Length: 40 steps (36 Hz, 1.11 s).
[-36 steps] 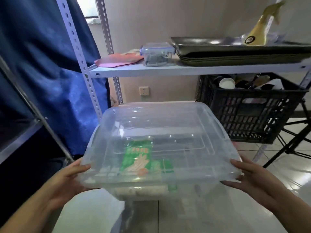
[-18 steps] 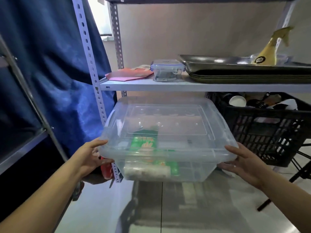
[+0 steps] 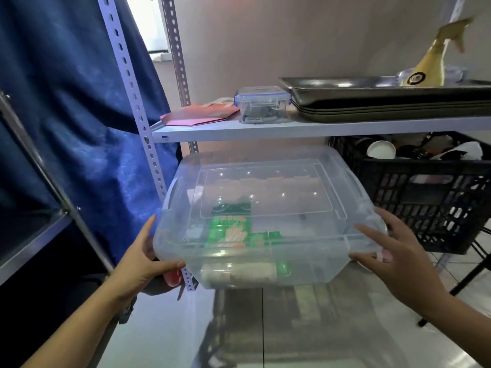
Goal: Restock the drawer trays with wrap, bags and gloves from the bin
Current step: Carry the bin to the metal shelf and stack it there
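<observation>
A clear plastic bin with its lid on is held in the air below the shelf board. My left hand grips its left end, thumb under the rim. My right hand holds its right end. Through the plastic I see a green glove packet with a hand printed on it, and a pale roll of wrap lying along the front wall. The drawer trays are not in view.
A white metal shelf carries a pink folder, a small lidded box and stacked dark trays with a gold bottle. A black crate stands right of the bin. Blue fabric hangs left. Shiny floor lies below.
The bin has moved away from me, toward the shelf, and now sits higher in view just under the shelf board. Both hands kept their hold on its ends.
</observation>
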### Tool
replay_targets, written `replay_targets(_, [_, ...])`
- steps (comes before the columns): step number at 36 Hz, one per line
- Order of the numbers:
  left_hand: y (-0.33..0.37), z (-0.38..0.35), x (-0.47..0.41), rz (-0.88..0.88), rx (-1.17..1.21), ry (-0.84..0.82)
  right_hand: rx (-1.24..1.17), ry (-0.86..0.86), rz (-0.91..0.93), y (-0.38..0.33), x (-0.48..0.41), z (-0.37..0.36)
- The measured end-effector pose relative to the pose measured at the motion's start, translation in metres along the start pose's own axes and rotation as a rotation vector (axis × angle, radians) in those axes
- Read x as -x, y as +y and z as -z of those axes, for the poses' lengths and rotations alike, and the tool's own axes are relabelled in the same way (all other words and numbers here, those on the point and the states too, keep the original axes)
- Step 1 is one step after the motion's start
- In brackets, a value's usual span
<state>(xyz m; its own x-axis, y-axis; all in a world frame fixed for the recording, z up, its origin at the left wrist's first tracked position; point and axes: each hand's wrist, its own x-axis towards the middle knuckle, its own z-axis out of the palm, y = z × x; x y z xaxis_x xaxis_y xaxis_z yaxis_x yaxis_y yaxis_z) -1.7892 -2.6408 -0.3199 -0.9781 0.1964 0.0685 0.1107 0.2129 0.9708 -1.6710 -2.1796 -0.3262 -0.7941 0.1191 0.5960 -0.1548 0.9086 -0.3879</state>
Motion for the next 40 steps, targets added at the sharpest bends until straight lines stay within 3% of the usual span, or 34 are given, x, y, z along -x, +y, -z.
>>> replay_targets(4, [0.011, 0.004, -0.029, -0.124, -0.068, 0.137, 0.208, 0.084, 0.154, -0.008, -0.032, -0.004])
replay_targets(9, [0.041, -0.009, -0.075, -0.269, -0.451, 0.253, 0.230, 0.057, 0.037, -0.010, -0.089, -0.021])
replay_targets(12, [0.038, -0.033, -0.089, -0.323, -0.695, 0.246, 0.280, -0.052, -0.037, -0.012, -0.103, -0.046])
replay_targets(15, [0.024, -0.062, -0.089, -0.402, -0.888, 0.238, 0.403, -0.173, -0.057, -0.013, -0.095, -0.077])
replay_targets(19, [0.001, -0.088, -0.084, -0.433, -1.173, 0.293, 0.420, -0.159, -0.021, -0.009, -0.086, -0.092])
replay_targets(27, [-0.003, -0.086, -0.114, -0.408, -1.261, 0.259, 0.425, -0.188, 0.018, 0.003, -0.108, -0.093])
replay_targets(40, [0.028, -0.086, -0.163, -0.195, -1.327, 0.099, 0.429, -0.406, -0.166, -0.004, -0.169, -0.101])
